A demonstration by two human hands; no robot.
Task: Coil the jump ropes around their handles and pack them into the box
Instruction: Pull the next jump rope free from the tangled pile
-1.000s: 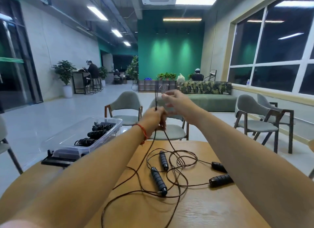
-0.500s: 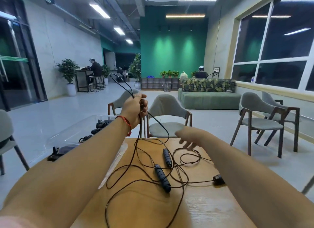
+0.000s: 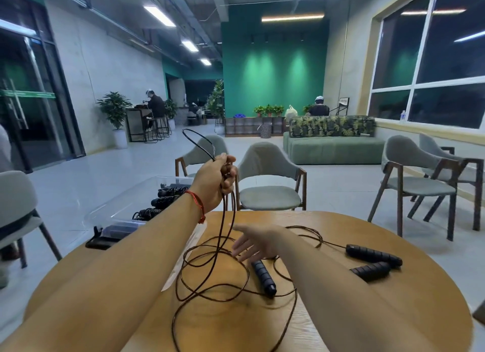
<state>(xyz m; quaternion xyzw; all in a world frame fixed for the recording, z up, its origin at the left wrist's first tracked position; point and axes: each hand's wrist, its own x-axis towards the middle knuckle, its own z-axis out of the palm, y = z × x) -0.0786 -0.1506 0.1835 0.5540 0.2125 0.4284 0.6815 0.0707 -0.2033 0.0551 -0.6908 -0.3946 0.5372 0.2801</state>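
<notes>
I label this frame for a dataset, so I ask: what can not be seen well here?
Head view:
Rope within the left hand: fingers cover the grip.
Box, near end: behind the left arm.
Rope's lowest loops: cut by bottom edge.
Right hand: motion blurred.

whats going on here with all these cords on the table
A person is sorting out jump ropes at a round wooden table. The left hand, held up, grips a loop of the cord. The open right hand reaches toward the tangle near a black handle. Two more handles lie to the right. A clear box on the left holds several coiled ropes.
</notes>
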